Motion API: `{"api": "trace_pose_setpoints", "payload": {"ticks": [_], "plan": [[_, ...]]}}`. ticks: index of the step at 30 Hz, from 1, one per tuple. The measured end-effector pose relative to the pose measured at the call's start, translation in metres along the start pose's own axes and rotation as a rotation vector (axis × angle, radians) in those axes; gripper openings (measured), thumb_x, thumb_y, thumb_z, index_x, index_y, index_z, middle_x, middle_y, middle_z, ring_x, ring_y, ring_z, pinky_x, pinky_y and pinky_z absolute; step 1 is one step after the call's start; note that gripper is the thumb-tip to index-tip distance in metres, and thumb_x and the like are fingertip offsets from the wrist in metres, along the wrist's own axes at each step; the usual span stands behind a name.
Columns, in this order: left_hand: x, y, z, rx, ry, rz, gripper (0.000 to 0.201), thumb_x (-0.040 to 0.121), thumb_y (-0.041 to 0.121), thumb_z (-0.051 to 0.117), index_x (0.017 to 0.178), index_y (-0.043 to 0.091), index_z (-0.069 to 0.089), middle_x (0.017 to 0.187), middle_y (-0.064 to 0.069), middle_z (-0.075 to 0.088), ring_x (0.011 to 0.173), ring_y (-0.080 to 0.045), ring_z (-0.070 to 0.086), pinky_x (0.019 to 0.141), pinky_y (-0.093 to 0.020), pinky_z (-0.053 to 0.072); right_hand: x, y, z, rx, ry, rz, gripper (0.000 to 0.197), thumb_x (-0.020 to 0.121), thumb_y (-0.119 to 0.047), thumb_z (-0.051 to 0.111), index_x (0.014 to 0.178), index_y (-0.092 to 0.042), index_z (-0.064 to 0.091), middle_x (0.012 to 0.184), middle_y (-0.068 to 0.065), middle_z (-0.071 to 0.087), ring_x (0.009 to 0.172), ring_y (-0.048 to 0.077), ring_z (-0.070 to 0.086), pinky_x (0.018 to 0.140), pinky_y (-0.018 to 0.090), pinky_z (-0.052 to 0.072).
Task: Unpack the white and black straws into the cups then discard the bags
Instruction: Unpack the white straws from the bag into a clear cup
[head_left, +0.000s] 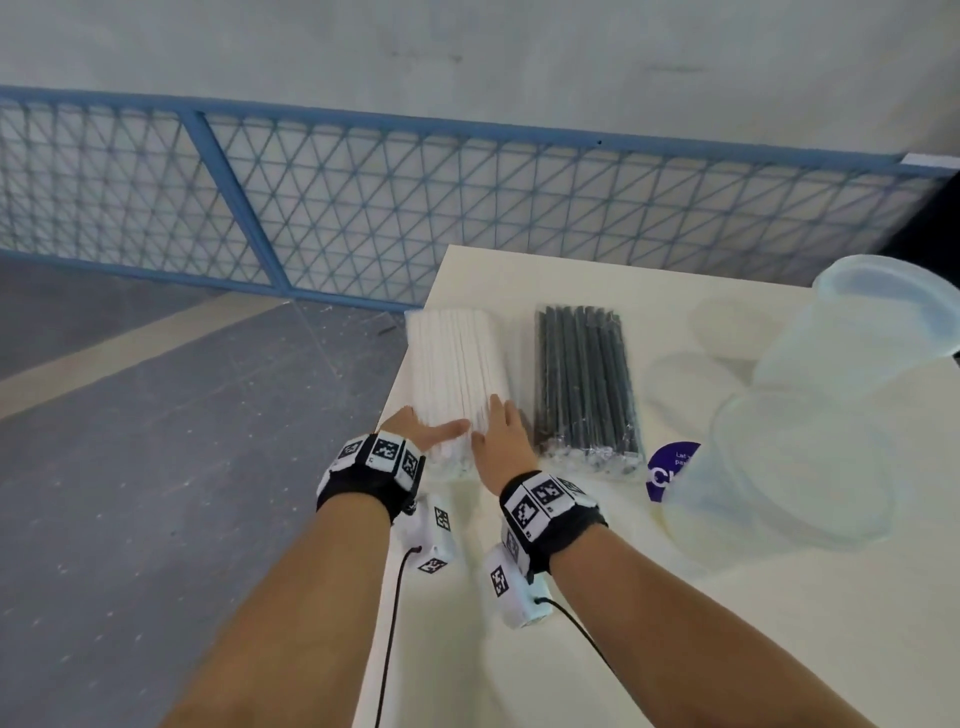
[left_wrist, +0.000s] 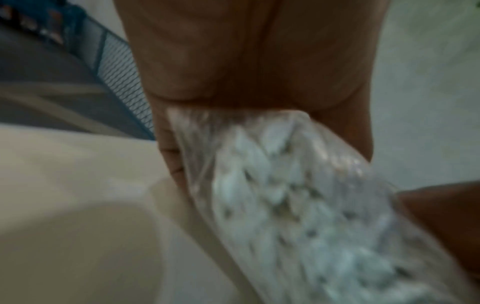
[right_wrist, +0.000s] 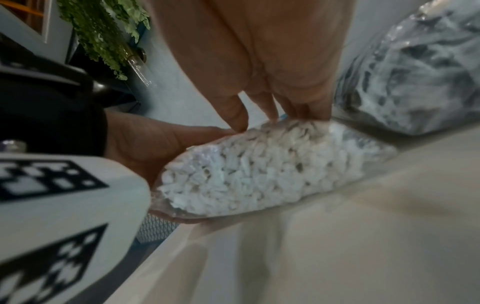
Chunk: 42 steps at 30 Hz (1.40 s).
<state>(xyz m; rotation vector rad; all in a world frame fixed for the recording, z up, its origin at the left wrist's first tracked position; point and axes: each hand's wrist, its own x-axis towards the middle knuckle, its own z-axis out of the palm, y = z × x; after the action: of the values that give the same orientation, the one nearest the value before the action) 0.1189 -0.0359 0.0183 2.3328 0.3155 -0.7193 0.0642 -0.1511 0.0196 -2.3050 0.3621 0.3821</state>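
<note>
A clear bag of white straws (head_left: 457, 364) lies at the left edge of the cream table (head_left: 571, 597), with a bag of black straws (head_left: 584, 379) just to its right. My left hand (head_left: 431, 434) grips the white bag's near end, thumb across the top and fingers underneath, as the right wrist view shows (right_wrist: 145, 144). Fingers of my right hand (head_left: 501, 431) rest straight on top of the same bag (right_wrist: 259, 174). Up close in the left wrist view, the bag's end (left_wrist: 298, 205) is blurred under my palm (left_wrist: 246, 61). Clear plastic cups (head_left: 795, 457) stand at the right.
More clear cups (head_left: 878, 322) and lids (head_left: 691, 379) crowd the table's right side, near a purple round label (head_left: 670, 467). The white bag overhangs the table's left edge above a grey floor (head_left: 156, 415). A blue mesh fence (head_left: 363, 208) runs behind.
</note>
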Motion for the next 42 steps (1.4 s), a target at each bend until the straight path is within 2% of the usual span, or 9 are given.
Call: {"api": "trace_pose_setpoints", "payload": {"ticks": [8, 12, 15, 20, 25, 28, 35, 39, 42], "plan": [[-0.057, -0.022, 0.022, -0.342, 0.263, 0.24, 0.049, 0.078, 0.025, 0.072, 0.109, 0.003, 0.041, 0.098, -0.006, 0.054, 0.097, -0.029, 0.057, 0.072, -0.029, 0.043, -0.038, -0.005, -0.008, 0.202, -0.035, -0.016, 0.06, 0.1, -0.035, 0.032, 0.149, -0.009, 0.009, 0.155, 0.012, 0.017, 0.14, 0.026, 0.025, 0.112, 0.035, 0.022], [-0.106, -0.026, 0.029, -0.301, 0.383, 0.425, 0.042, 0.079, 0.019, 0.072, 0.095, 0.009, 0.035, 0.071, 0.009, 0.046, 0.06, -0.006, 0.048, 0.046, -0.011, 0.036, -0.061, -0.012, -0.022, 0.41, 0.011, -0.039, 0.071, 0.096, -0.041, 0.041, 0.149, -0.011, 0.005, 0.156, 0.01, 0.019, 0.141, 0.026, 0.024, 0.114, 0.039, 0.021], [-0.135, -0.03, 0.04, -0.21, 0.398, 0.545, 0.039, 0.081, 0.015, 0.069, 0.096, 0.012, 0.034, 0.081, 0.0, 0.057, 0.06, -0.011, 0.052, 0.046, -0.011, 0.035, -0.078, -0.016, -0.036, 0.607, 0.052, -0.035, 0.087, 0.089, -0.051, 0.05, 0.148, -0.013, -0.001, 0.155, 0.01, 0.021, 0.14, 0.028, 0.028, 0.115, 0.042, 0.024], [-0.172, -0.038, 0.07, -0.175, 0.21, 0.639, 0.052, 0.093, 0.024, 0.051, 0.14, 0.024, 0.028, 0.142, 0.002, 0.041, 0.118, -0.013, 0.048, 0.085, -0.015, 0.035, -0.104, -0.009, -0.049, 0.94, 0.304, 0.104, 0.128, 0.043, -0.071, 0.072, 0.143, -0.013, 0.017, 0.134, 0.009, 0.046, 0.121, 0.027, 0.047, 0.103, 0.049, 0.04], [-0.198, -0.042, 0.1, -0.128, 0.202, 0.784, 0.041, 0.094, 0.034, 0.046, 0.133, 0.026, 0.035, 0.144, 0.005, 0.032, 0.131, -0.013, 0.036, 0.103, -0.02, 0.031, -0.129, 0.029, -0.062, 0.93, 0.404, 0.047, 0.049, 0.078, -0.019, 0.067, 0.121, -0.008, 0.046, 0.11, 0.011, 0.06, 0.103, 0.029, 0.057, 0.091, 0.043, 0.049], [-0.202, -0.04, 0.105, -0.131, 0.145, 0.823, 0.062, 0.083, 0.028, 0.067, 0.133, 0.014, 0.032, 0.139, 0.007, 0.026, 0.125, -0.002, 0.031, 0.097, 0.002, 0.019, -0.142, 0.047, -0.075, 0.879, 0.392, -0.027, 0.042, 0.074, -0.019, 0.069, 0.113, -0.012, 0.055, 0.104, 0.007, 0.065, 0.098, 0.027, 0.062, 0.089, 0.05, 0.051], [-0.19, -0.003, 0.065, -0.481, 0.072, 0.646, 0.087, 0.07, 0.029, 0.077, 0.138, 0.015, 0.025, 0.135, 0.003, 0.039, 0.123, -0.014, 0.043, 0.097, -0.029, 0.039, -0.191, 0.083, -0.099, 0.8, 0.23, -0.288, 0.036, 0.085, -0.032, 0.062, 0.115, -0.012, 0.058, 0.105, 0.003, 0.07, 0.095, 0.018, 0.069, 0.081, 0.033, 0.057], [-0.187, 0.006, 0.056, -0.609, -0.228, 0.614, 0.11, 0.033, 0.059, 0.086, 0.126, 0.018, 0.045, 0.124, -0.002, 0.058, 0.114, -0.02, 0.056, 0.094, -0.036, 0.048, -0.201, 0.103, -0.105, 0.759, 0.104, -0.314, 0.043, 0.082, -0.046, 0.063, 0.114, -0.017, 0.059, 0.108, 0.003, 0.07, 0.098, 0.018, 0.068, 0.084, 0.035, 0.056], [-0.192, 0.009, 0.067, -0.748, -0.404, 0.608, 0.101, 0.026, 0.051, 0.091, 0.113, 0.012, 0.057, 0.107, -0.004, 0.069, 0.102, -0.02, 0.065, 0.082, -0.03, 0.055, -0.205, 0.114, -0.111, 0.733, 0.036, -0.322, 0.051, 0.075, -0.053, 0.063, 0.114, -0.021, 0.058, 0.112, 0.002, 0.07, 0.102, 0.019, 0.067, 0.088, 0.04, 0.054]]}}
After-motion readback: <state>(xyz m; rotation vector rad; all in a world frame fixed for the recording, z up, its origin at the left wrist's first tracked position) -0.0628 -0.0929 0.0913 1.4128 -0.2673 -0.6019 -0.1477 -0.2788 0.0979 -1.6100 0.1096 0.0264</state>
